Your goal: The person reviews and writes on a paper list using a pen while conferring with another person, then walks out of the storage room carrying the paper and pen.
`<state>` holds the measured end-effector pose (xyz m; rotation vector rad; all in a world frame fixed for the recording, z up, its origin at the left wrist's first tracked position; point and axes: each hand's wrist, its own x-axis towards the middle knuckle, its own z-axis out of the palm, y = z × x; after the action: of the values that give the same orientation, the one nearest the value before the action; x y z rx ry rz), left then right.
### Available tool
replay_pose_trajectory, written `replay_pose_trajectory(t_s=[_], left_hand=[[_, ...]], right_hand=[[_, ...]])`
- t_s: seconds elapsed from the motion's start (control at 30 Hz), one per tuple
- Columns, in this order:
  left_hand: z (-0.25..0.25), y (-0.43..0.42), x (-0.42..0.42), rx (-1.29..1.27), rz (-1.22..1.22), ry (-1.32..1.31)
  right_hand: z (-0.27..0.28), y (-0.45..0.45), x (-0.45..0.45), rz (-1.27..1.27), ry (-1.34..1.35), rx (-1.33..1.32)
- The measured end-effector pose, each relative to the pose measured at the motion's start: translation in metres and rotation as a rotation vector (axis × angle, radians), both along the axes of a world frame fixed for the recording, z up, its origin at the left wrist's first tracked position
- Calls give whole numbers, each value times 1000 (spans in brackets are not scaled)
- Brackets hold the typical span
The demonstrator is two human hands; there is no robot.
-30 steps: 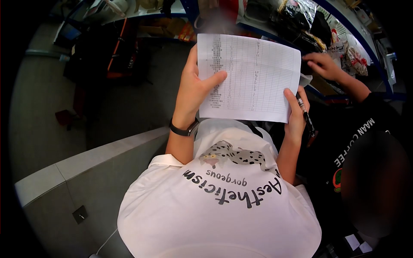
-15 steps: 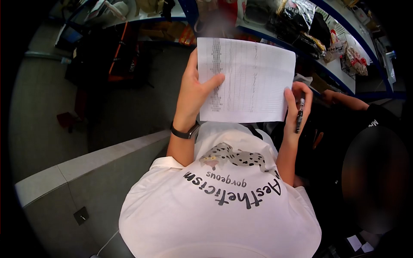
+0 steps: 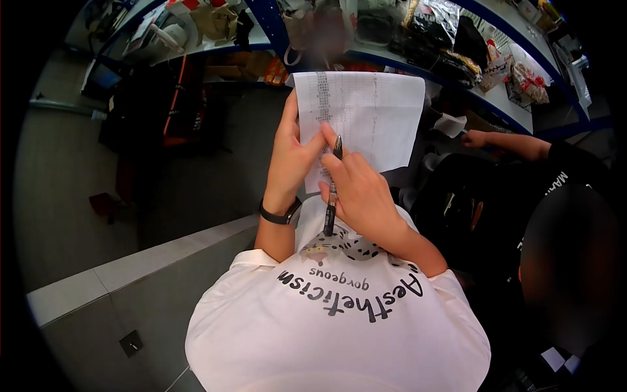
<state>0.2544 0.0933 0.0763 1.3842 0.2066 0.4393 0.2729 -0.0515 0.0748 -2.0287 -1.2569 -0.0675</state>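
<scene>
A white printed sheet of paper point(image 3: 385, 124) with columns of small text is held up in front of my chest. My left hand point(image 3: 294, 147) grips its left side, thumb on top and fingers behind. A dark band circles the left wrist. My right hand point(image 3: 359, 193) is in front of the lower left part of the sheet, close to the left thumb. In its fingers is a black pen point(image 3: 331, 196), slanting with one end up by the text and the other down near my shirt. The paper's right side hangs unsupported and curves back.
At the right a co-worker in a black shirt point(image 3: 568, 163) stretches an arm point(image 3: 509, 144) toward white paper point(image 3: 449, 125) below the shelf. Shelves point(image 3: 366, 49) with bagged goods run along the back. A low grey wall point(image 3: 163, 255) stands at left, with a black bag point(image 3: 157, 104) beyond.
My right hand has let go of the sheet's right edge and moved left with the pen, over the printed column. The sheet's right side now droops. The left hand keeps its grip.
</scene>
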Motion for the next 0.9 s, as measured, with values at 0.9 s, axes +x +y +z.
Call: replay_pose_trajectory(t_s=[0.9], left_hand=[[-3,-3,4,4,1,7]], right_hand=[[2,3,4,-68,29,-1]])
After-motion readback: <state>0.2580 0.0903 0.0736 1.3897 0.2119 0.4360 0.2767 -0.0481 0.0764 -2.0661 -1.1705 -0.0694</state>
